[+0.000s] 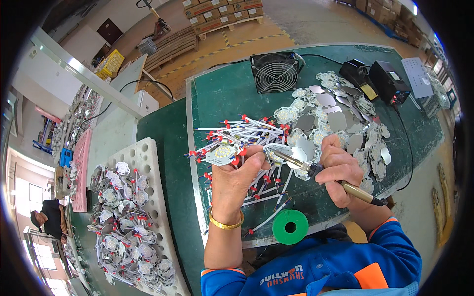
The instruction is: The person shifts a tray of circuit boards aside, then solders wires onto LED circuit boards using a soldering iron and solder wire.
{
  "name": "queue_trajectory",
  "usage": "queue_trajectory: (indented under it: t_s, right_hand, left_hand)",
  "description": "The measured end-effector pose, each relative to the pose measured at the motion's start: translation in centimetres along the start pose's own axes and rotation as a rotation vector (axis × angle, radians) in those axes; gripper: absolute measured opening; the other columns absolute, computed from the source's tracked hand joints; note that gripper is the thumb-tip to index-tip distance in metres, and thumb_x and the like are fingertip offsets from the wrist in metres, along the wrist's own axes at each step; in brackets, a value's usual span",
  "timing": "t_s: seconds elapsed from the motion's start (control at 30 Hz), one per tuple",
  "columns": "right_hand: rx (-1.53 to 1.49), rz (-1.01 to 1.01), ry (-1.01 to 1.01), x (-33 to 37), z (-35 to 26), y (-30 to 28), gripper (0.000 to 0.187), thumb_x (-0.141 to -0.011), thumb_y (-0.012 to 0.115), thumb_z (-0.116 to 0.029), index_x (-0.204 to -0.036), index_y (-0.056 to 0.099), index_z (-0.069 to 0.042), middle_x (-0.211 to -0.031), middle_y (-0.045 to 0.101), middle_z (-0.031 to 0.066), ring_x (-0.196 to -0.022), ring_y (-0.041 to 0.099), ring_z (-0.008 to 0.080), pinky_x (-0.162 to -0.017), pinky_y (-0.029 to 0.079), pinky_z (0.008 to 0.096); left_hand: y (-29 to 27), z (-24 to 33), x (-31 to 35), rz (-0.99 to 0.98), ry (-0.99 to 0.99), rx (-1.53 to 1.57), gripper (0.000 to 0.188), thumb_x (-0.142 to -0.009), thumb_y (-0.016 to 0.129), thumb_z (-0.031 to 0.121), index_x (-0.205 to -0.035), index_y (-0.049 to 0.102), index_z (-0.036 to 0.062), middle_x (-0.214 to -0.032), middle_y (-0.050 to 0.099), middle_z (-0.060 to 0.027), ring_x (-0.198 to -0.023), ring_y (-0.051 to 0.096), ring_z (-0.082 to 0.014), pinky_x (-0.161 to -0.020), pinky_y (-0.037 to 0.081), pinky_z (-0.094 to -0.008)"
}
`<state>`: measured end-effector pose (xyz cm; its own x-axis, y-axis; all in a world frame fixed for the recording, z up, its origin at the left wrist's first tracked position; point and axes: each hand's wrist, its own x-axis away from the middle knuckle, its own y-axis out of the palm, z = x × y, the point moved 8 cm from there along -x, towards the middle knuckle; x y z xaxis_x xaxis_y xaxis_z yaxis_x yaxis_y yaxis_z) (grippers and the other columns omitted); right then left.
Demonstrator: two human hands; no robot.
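Spool [299,226], green and round, lies by the near edge of the tabletop [222,93]; beyond it the left hand's [242,172] grip pinches a thin wire [271,170], while the right hand's [343,170] grip wraps a soldering iron [300,163], its tip at an LED board [282,148]. White cables [256,129] crowd the surface beyond the spool to its left and loose boards [337,121] beyond to its right, leaving bare green just right of the spool and more at the far-left corner from it.
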<state>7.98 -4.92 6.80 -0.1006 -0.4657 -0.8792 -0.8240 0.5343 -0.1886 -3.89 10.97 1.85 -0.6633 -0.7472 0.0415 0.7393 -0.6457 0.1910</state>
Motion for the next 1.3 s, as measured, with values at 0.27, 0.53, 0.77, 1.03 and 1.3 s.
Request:
queue_trajectory:
  t_s: [0.27,0.53,0.77,1.03,1.3]
  right_hand:
    - [0.019,-0.023,0.014,0.0,0.2,0.6,0.023,-0.06,0.052,-0.003,-0.082,0.061,-0.004,-0.052,0.042,0.0013,-0.046,0.038,0.0166,-0.058,0.029,0.0339]
    - [0.055,-0.048,-0.003,0.0,0.1,0.8,0.023,-0.061,0.054,-0.003,-0.082,0.063,-0.006,-0.053,0.043,0.0006,-0.047,0.039,0.0164,-0.058,0.029,0.0333]
    - [0.056,-0.062,0.012,-0.1,0.2,1.0,0.024,-0.06,0.056,-0.003,-0.083,0.063,-0.007,-0.053,0.044,-0.0003,-0.047,0.04,0.0159,-0.058,0.03,0.0329]
    - [0.23,-0.126,-0.06,-0.2,-0.5,1.6,0.032,-0.052,0.055,-0.001,-0.08,0.064,-0.012,-0.052,0.041,-0.003,-0.047,0.04,0.0156,-0.058,0.03,0.0317]
    - [0.298,-0.119,-0.082,0.0,-0.3,1.8,0.031,-0.049,0.055,-0.003,-0.077,0.064,-0.014,-0.052,0.037,-0.0045,-0.047,0.039,0.0147,-0.057,0.029,0.0313]
  left_hand:
    - [0.0,0.0,0.0,-0.025,0.022,0.001,0.017,-0.077,0.06,-0.001,-0.093,0.061,-0.0043,-0.076,0.063,-0.0087,-0.067,0.062,-0.0138,-0.06,0.048,-0.024]
    - [0.0,0.1,0.1,-0.006,0.039,0.014,0.016,-0.076,0.06,-0.001,-0.092,0.061,-0.0041,-0.073,0.063,-0.0083,-0.066,0.062,-0.0138,-0.06,0.049,-0.025]
    - [-0.1,0.4,0.1,0.022,0.037,-0.022,0.015,-0.076,0.06,-0.002,-0.091,0.06,-0.005,-0.073,0.062,-0.009,-0.065,0.062,-0.0144,-0.061,0.05,-0.0254]
    - [-0.2,0.3,0.2,0.05,0.023,-0.042,0.015,-0.076,0.06,-0.001,-0.09,0.06,-0.006,-0.074,0.062,-0.0093,-0.065,0.063,-0.0146,-0.06,0.05,-0.025]
    - [-0.3,-0.2,-0.3,0.05,0.025,-0.05,0.013,-0.077,0.06,0.003,-0.088,0.062,-0.0024,-0.068,0.062,-0.0064,-0.058,0.056,-0.0083,-0.05,0.04,-0.0193]
